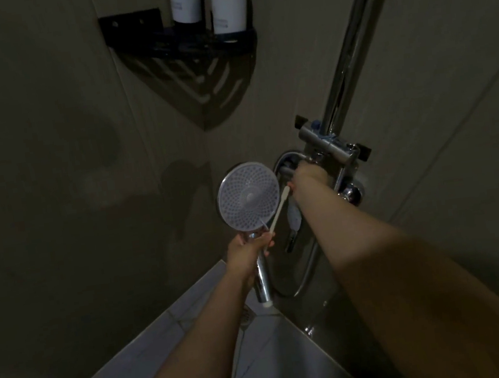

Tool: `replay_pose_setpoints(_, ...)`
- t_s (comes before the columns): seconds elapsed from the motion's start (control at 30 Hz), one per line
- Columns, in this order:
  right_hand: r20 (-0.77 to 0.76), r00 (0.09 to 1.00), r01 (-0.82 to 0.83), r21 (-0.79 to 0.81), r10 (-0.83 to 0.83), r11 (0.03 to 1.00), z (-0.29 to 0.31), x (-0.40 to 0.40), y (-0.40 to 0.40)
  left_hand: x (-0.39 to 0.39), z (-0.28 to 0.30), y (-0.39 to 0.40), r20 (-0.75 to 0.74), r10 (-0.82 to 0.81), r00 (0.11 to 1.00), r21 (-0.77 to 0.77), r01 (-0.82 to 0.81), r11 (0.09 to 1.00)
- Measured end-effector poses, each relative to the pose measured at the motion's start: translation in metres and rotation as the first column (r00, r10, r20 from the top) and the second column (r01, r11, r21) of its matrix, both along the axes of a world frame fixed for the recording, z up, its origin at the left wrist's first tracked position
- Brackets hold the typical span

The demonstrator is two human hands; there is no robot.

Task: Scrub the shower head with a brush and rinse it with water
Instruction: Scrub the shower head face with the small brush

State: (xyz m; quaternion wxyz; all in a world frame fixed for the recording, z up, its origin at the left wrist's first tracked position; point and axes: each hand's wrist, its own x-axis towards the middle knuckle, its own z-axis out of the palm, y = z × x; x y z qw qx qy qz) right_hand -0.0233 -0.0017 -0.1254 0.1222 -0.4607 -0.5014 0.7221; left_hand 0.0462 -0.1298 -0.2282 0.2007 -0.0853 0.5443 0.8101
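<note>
Dim shower corner, grey wall tiles, with a black corner shelf [194,69] carrying two bottles [207,0]. Left hand [246,249] has fingers curled round the chrome handle of the shower head [248,197], face toward the camera, and pinches the white brush [278,209] against it. Right hand [308,174] rests at the mixer valve [331,146]; its fingers appear curled on a control, though the grip is hidden.
</note>
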Motion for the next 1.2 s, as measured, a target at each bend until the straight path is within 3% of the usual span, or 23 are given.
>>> replay_pose_setpoints(0.1, -0.304, 0.952, -0.112, -0.461, -0.038, 0.88, -0.007, 0.007, 0.02, -0.003, 0.0, -0.005, 0.006, 0.001, 1.0, 0.02, -0.001, 1.0)
replay_pose_setpoints(0.17, -0.364, 0.929, -0.169, -0.586, -0.071, 0.793, -0.014, 0.012, 0.032, -0.003, 0.001, -0.007, 0.014, -0.005, 1.0, 0.018, 0.005, 1.0)
replay_pose_setpoints(0.27, -0.326, 0.941, -0.243, -0.462, 0.092, 0.853, -0.016, 0.011, 0.03, -0.004, -0.001, -0.008, 0.029, -0.001, 1.0, 0.024, 0.0, 1.0)
replay_pose_setpoints(0.37, -0.086, 0.978, -0.201, -0.181, 0.188, 0.963, -0.01, 0.004, 0.02, -0.004, -0.003, -0.009, 0.02, 0.001, 1.0, -0.001, -0.001, 1.0)
replay_pose_setpoints(0.47, 0.155, 0.973, -0.181, 0.043, 0.173, 0.982, 0.002, 0.003, 0.013, -0.002, -0.002, -0.011, 0.002, 0.006, 1.0, -0.02, -0.006, 1.0)
replay_pose_setpoints(0.57, 0.298, 0.94, -0.239, 0.239, 0.163, 0.941, 0.006, 0.0, 0.01, 0.0, 0.0, -0.011, -0.003, 0.011, 1.0, -0.045, -0.011, 0.999)
replay_pose_setpoints(0.7, 0.452, 0.885, -0.365, 0.52, 0.114, 0.772, -0.001, 0.001, 0.012, 0.0, 0.001, -0.011, -0.01, 0.037, 0.999, -0.063, -0.038, 0.997)
replay_pose_setpoints(0.77, 0.464, 0.876, -0.407, 0.557, 0.135, 0.724, -0.004, 0.005, 0.014, -0.001, -0.001, -0.011, -0.018, 0.028, 0.999, -0.066, -0.029, 0.997)
replay_pose_setpoints(0.97, 0.311, 0.912, -0.409, 0.658, 0.266, 0.632, -0.046, 0.04, 0.015, -0.001, -0.015, -0.011, 0.051, 0.072, 0.996, -0.026, -0.071, 0.997)
replay_pose_setpoints(1.03, 0.266, 0.919, -0.395, 0.596, 0.292, 0.699, -0.064, 0.052, 0.009, 0.002, -0.018, -0.009, 0.064, 0.09, 0.994, -0.018, -0.089, 0.996)
replay_pose_setpoints(1.1, 0.299, 0.903, -0.424, 0.507, 0.309, 0.75, -0.075, 0.058, 0.006, 0.004, -0.019, -0.006, 0.077, 0.106, 0.991, -0.008, -0.106, 0.994)
replay_pose_setpoints(1.2, 0.425, 0.837, -0.536, 0.516, 0.343, 0.669, -0.08, 0.06, 0.009, 0.006, -0.018, -0.006, 0.092, 0.109, 0.99, 0.002, -0.11, 0.994)
